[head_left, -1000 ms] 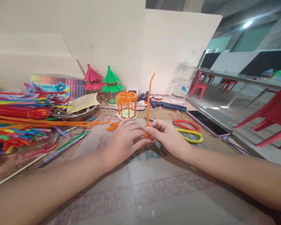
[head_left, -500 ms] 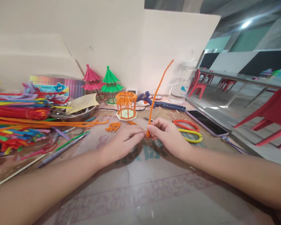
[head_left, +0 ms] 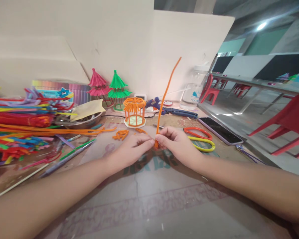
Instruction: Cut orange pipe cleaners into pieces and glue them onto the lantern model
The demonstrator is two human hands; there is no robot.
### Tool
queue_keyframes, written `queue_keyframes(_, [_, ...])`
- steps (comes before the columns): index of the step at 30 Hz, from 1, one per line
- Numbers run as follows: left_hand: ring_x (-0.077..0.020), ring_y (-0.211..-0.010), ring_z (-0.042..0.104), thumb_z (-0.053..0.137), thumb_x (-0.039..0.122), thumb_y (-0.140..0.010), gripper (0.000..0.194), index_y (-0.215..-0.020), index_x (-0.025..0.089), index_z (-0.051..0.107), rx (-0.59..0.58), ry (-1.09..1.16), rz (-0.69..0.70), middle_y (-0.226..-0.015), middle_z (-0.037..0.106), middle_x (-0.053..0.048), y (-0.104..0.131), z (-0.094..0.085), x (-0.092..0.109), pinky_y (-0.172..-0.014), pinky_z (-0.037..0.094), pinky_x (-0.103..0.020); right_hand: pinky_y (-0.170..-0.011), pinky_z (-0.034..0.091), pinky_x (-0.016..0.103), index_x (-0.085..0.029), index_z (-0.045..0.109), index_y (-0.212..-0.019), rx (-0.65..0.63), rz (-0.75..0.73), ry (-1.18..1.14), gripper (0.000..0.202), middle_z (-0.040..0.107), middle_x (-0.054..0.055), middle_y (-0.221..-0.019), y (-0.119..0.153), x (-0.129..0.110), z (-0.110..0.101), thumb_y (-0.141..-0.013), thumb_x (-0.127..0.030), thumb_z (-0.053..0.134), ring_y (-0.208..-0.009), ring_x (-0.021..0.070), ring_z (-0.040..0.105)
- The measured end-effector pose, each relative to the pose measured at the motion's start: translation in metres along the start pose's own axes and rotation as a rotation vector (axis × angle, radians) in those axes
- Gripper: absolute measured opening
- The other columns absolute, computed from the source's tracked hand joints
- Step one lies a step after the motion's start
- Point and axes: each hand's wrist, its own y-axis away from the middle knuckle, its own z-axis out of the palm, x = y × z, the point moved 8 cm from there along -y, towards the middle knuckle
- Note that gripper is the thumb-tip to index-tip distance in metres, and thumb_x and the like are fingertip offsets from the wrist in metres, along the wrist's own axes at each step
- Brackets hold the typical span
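An orange pipe cleaner [head_left: 166, 89] rises nearly upright from between my hands, its top leaning right. My right hand [head_left: 178, 142] pinches it near its lower end. My left hand [head_left: 137, 146] is closed with thumb and fingertips at the folded orange bottom of the same pipe cleaner; the exact grip there is partly hidden. Just beyond my hands stands a small round orange pavilion frame [head_left: 135, 111] on a pale base, with short strips hanging at its front left. Short cut orange pieces [head_left: 120, 134] lie in a little pile left of it.
Scissors with red and yellow handles [head_left: 201, 143] lie right of my right hand, near a phone [head_left: 220, 130]. Behind are a glue gun [head_left: 155, 103], a bottle [head_left: 193, 88], and a green [head_left: 117, 84] and a pink model [head_left: 97, 83]. Colourful pipe cleaners [head_left: 20, 139] cover the left side.
The upright pipe cleaner has shifted slightly left and stands a little straighter. My left fingertips have closed in on its bottom end.
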Motion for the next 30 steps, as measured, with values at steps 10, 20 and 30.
queue_keyframes(10, [-0.0112,-0.063,0.047,0.049,0.04,-0.089,0.034,-0.071,0.013,0.061,-0.045,0.032,0.002,-0.064,0.052,0.001,-0.001,0.004,0.0,-0.059,0.037,-0.023,-0.056,0.046,0.023,-0.019,0.055,-0.072,0.002,0.003,0.009,0.026,0.061,-0.004,-0.061,0.001,0.0,0.0,-0.08,-0.04,0.068,-0.056,0.0092,0.056])
queue_keyframes(20, [-0.0116,-0.066,0.057,0.053,0.03,-0.089,0.026,-0.077,0.014,0.069,-0.006,-0.011,0.044,-0.07,0.066,-0.001,-0.001,0.001,0.002,-0.062,0.043,-0.022,-0.063,0.049,0.025,-0.019,0.067,-0.087,-0.115,0.035,-0.037,0.024,0.065,-0.001,-0.076,0.001,0.0,0.007,-0.08,-0.042,0.069,-0.066,0.0105,0.059])
queue_keyframes(30, [-0.0132,-0.073,0.061,0.053,0.026,-0.09,0.025,-0.078,0.015,0.071,-0.005,-0.006,0.119,-0.075,0.07,-0.002,-0.001,-0.001,0.011,-0.071,0.046,-0.023,-0.055,0.044,0.022,-0.018,0.063,-0.074,-0.099,0.053,-0.133,0.026,0.061,-0.004,-0.063,-0.003,0.002,0.005,-0.079,-0.042,0.071,-0.055,0.0077,0.053])
